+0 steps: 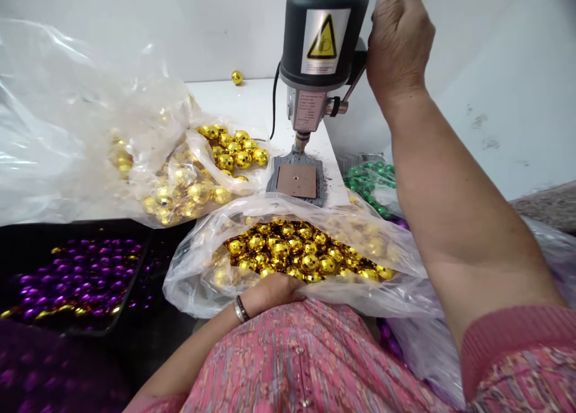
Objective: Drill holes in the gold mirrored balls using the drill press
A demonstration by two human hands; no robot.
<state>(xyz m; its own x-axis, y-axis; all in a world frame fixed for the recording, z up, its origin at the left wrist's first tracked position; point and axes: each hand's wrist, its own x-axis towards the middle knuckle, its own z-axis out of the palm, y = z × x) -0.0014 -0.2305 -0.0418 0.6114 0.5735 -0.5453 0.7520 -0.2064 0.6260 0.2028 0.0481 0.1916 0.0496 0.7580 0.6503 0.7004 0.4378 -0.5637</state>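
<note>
My right hand [399, 44] is raised beside the bench drill press [321, 35], its fingers curled round the lever [355, 83] on the machine's right side. Under the chuck, a brown square plate [297, 180] with a small hole lies on the grey base [320, 185]; no bead is on it. My left hand [272, 290] rests low against the near edge of an open clear plastic bag [193, 269] in front of my lap. Its fingertips are hidden. Shiny gold faceted beads [288, 248] fill that bag.
A second plastic bag [81, 143] spills gold beads onto the white table [261, 95]. One gold bead [237, 77] lies at the back. Purple beads [85, 275] sit in a dark tray at lower left. Green beads [371, 179] lie right of the table. Dark shavings surround the base.
</note>
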